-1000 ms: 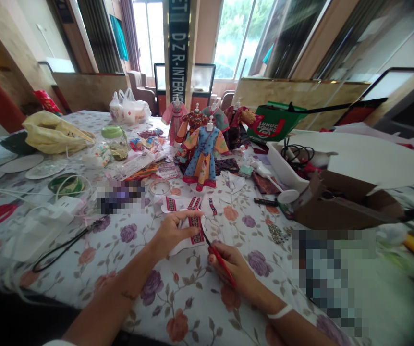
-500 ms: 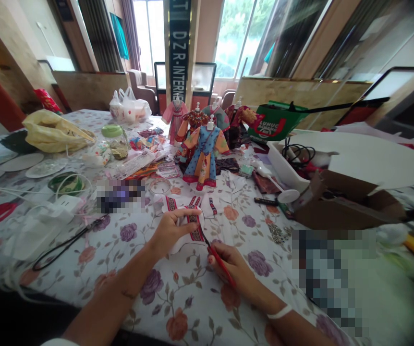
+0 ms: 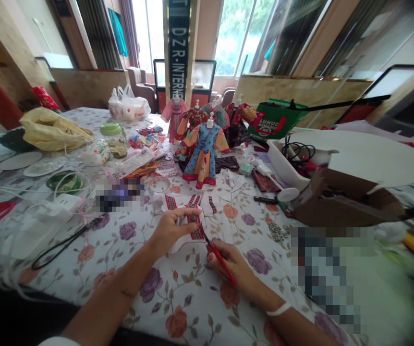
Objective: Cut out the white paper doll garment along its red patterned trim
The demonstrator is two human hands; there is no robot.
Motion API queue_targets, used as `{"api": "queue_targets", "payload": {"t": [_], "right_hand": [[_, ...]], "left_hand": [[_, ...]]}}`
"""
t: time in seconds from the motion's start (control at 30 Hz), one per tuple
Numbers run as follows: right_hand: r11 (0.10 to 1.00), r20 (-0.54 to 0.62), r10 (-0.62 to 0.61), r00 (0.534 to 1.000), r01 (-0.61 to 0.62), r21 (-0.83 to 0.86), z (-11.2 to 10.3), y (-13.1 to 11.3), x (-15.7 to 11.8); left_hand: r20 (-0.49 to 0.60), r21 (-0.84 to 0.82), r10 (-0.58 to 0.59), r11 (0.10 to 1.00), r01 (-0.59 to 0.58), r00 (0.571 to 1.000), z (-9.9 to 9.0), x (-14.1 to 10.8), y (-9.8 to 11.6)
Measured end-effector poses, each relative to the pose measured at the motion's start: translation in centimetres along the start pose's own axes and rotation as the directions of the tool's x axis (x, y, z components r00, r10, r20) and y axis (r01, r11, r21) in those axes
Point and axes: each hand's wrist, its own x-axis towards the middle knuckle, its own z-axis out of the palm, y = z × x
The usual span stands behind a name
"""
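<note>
My left hand [image 3: 174, 228] pinches a white piece of fabric [image 3: 178, 247] that carries a red and black patterned band. Red-handled scissors [image 3: 224, 265] are gripped in my right hand [image 3: 234, 264], their dark blades pointing up and left along the right edge of the fabric. Whether the blades are parted is too small to tell. Just beyond my left fingers lie more white pieces with red patterned trim [image 3: 212, 204]. Behind them stands a small blue and orange doll dress [image 3: 200, 151] on a white form, with several other little costumes at its back.
To the left are a green-lidded jar [image 3: 115, 139], a yellow bag [image 3: 50, 130], and a white charger [image 3: 63, 206] with cables. An open cardboard box [image 3: 347, 204] and a white tray [image 3: 288, 163] stand on the right. Small beads [image 3: 277, 231] lie right of my right hand.
The view has shifted very slightly. Both hands, the scissors and the fabric stay almost in the same place.
</note>
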Motion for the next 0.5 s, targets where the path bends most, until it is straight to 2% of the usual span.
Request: {"api": "queue_targets", "payload": {"t": [0.23, 0.5], "right_hand": [[1.0, -0.013, -0.005, 1.0, 0.005, -0.017, 0.04, -0.69, 0.01], [1.0, -0.012, 0.011, 1.0, -0.011, 0.012, 0.09, -0.61, -0.04]], "left_hand": [[0.014, 0.017, 0.022, 1.0, -0.022, 1.0, 0.02, 0.0, 0.15], [-0.004, 0.027, -0.004, 1.0, 0.004, 1.0, 0.34, -0.17, 0.89]]}}
